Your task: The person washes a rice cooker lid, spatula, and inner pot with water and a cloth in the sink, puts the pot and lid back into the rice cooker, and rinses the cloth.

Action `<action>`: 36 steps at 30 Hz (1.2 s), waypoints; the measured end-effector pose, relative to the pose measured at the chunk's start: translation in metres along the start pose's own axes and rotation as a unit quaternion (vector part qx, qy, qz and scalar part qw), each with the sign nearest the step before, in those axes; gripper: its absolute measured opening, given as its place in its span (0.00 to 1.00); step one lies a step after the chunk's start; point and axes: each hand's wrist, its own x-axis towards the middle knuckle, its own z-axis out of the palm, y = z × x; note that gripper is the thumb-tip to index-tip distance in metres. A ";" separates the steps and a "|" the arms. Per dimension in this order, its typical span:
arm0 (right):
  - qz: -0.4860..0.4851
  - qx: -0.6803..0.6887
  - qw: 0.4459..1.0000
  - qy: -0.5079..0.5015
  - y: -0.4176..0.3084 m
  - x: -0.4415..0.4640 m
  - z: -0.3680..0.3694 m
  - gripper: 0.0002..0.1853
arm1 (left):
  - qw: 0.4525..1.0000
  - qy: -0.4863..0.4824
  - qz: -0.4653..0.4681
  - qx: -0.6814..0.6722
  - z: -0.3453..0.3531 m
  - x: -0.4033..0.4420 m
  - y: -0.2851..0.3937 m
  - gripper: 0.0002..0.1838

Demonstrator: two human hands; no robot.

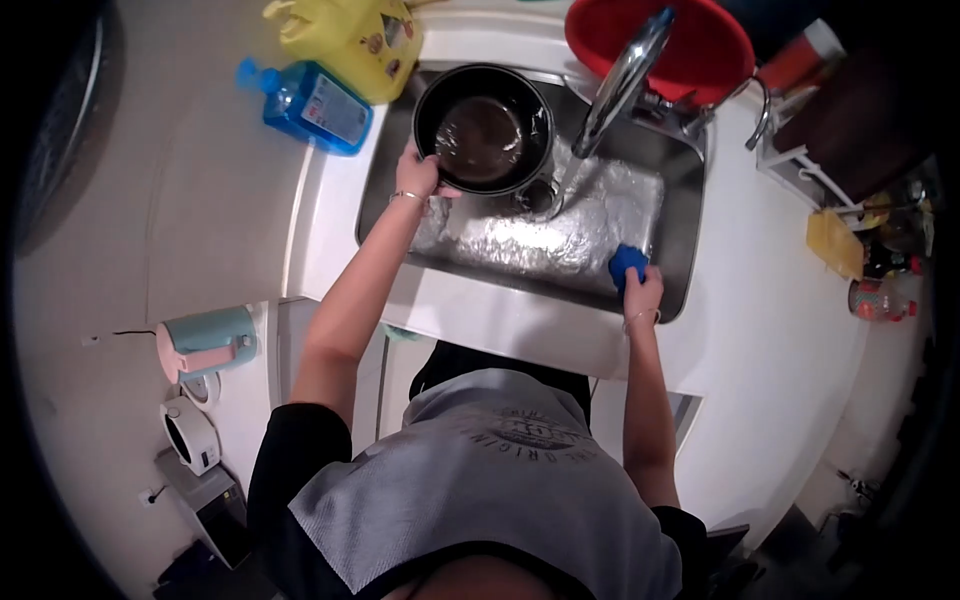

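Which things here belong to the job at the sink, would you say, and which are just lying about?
Seemingly in use:
pot, held by the left hand
blue sponge or cloth, in the right hand
sink
tap

Seemingly just lying about:
yellow jug
blue bottle
red basin
pink-and-teal kettle

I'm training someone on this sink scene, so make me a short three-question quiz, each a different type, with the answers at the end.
1. Multiple choice: what is the left hand holding?
A) the red basin
B) the dark pot
C) the tap

2. True or false: the blue bottle is beside the yellow container, to the left of the sink.

3. Fill in the blank: the cloth or sponge in the right hand is ______ in colour.

Key: 1. B; 2. True; 3. blue
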 end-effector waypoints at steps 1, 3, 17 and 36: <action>-0.032 0.020 0.999 0.017 0.004 -0.001 0.002 0.15 | 0.999 -0.038 -0.009 -0.034 0.003 0.012 -0.022 0.21; -0.060 0.064 0.995 0.038 0.005 0.000 -0.001 0.12 | 0.995 -0.074 -0.064 -0.021 0.017 0.018 -0.055 0.19; -0.173 -0.019 0.980 -0.093 -0.054 0.054 0.052 0.14 | 0.958 -0.248 -0.050 0.132 0.077 0.050 -0.177 0.29; -0.345 -0.186 0.864 -0.315 -0.016 0.071 0.206 0.23 | 0.973 -0.172 -0.086 0.129 0.076 0.042 -0.154 0.31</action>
